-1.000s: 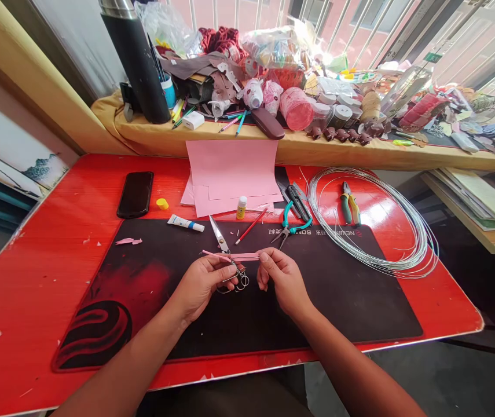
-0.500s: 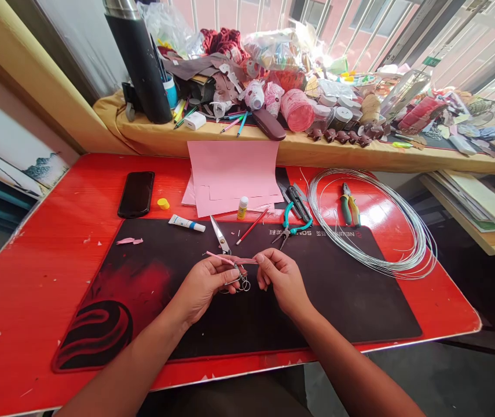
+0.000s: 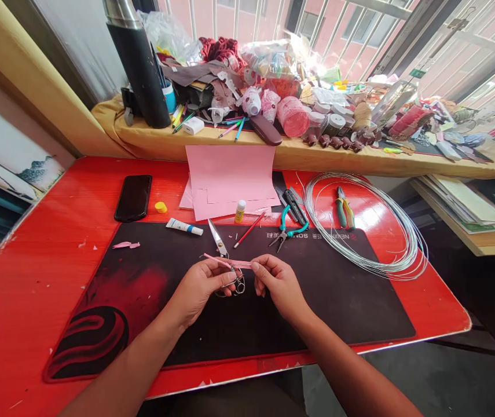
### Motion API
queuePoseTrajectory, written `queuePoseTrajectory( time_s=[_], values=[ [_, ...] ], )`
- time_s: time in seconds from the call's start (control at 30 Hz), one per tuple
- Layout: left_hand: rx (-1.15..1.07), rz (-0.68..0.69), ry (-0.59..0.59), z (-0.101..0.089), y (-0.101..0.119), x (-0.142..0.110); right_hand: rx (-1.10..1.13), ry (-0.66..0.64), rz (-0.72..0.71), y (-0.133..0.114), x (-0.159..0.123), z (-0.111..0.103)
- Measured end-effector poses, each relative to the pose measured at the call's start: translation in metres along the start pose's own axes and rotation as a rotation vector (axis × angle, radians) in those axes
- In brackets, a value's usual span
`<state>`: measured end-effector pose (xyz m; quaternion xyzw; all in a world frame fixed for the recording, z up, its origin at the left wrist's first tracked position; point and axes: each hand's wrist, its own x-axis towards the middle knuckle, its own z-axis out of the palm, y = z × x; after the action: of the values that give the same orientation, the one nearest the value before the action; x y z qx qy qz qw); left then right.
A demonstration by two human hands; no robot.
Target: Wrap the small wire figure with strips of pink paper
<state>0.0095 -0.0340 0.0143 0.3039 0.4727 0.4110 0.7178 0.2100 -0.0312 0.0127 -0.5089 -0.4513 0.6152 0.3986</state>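
Observation:
My left hand (image 3: 208, 285) is closed in a pinch on a thin pink stick-like piece with a dark tip, pointing up to the left. Between the two hands a narrow pink paper strip (image 3: 242, 264) stretches sideways. The thumb and forefinger of my right hand (image 3: 275, 281) pinch its right end. Silver loops (image 3: 239, 286) show under my left fingers; whether they belong to the held piece or to the scissors, I cannot tell. The scissors (image 3: 218, 237) lie just beyond my left hand, blades pointing away, their lower part hidden.
On the black mat (image 3: 316, 301) and red table (image 3: 17, 278) lie a glue tube (image 3: 184, 226), small bottle (image 3: 239, 211), red pencil (image 3: 249, 230), teal pliers (image 3: 288, 230), wire coil (image 3: 416, 249), green-yellow pliers (image 3: 344, 208), pink sheets (image 3: 230, 174) and a phone (image 3: 133, 198).
Both hands keep their pinches, and the pink strip stays stretched between them. The silver loops have shifted slightly under my left fingers. The whole view has moved a little.

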Motion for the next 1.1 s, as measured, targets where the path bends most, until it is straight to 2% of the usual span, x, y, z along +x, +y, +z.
queuePoseTrajectory(
  time_s=[0.3, 0.5, 0.7, 0.9, 1.1],
  values=[
    [-0.057, -0.032, 0.006, -0.002, -0.003, 0.000, -0.019, -0.004, -0.025, -0.001, 0.001, 0.002],
    [-0.054, -0.034, 0.006, -0.006, 0.009, -0.003, 0.033, -0.009, -0.020, 0.004, -0.001, 0.000],
    [0.139, 0.071, 0.089, -0.025, 0.022, -0.012, 0.152, 0.144, -0.020, 0.010, -0.002, -0.008],
    [0.244, -0.008, 0.086, -0.046, 0.020, -0.010, 0.179, 0.144, -0.024, 0.012, -0.003, -0.011],
    [0.184, -0.064, 0.084, -0.052, 0.025, -0.005, 0.137, 0.134, -0.052, 0.016, -0.008, -0.008]
  ],
)
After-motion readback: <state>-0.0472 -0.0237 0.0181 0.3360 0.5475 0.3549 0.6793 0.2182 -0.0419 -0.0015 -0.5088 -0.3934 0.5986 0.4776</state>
